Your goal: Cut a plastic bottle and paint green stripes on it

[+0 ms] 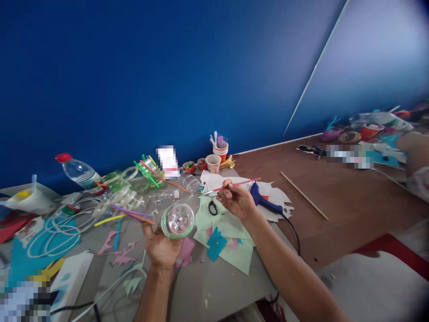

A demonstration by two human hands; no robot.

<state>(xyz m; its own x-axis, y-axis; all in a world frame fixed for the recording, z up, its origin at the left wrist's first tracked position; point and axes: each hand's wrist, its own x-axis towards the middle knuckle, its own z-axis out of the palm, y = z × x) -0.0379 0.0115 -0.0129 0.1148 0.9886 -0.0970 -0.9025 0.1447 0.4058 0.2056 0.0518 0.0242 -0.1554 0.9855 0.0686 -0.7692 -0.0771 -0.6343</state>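
Observation:
A clear plastic bottle piece (178, 220) with a green rim rests in my left hand (162, 246), its ridged base facing up. Purple and orange strips (131, 213) stick out to the left beside the fingers of that hand. My right hand (236, 200) is closed on a thin red paintbrush (248, 182), whose tip points left, above and to the right of the bottle piece and apart from it. Below the brush are black scissor handles (212, 208) on pale green paper (234, 257). A blue glue gun (264, 200) lies just right of my right hand.
Paper cups (213, 163) and small paint pots (189, 167) stand near the blue wall. Bottles (80, 174), coiled white cable (55, 237) and paper scraps crowd the left. A wooden stick (303, 195) lies right. Another person's arm (414, 150) shows far right.

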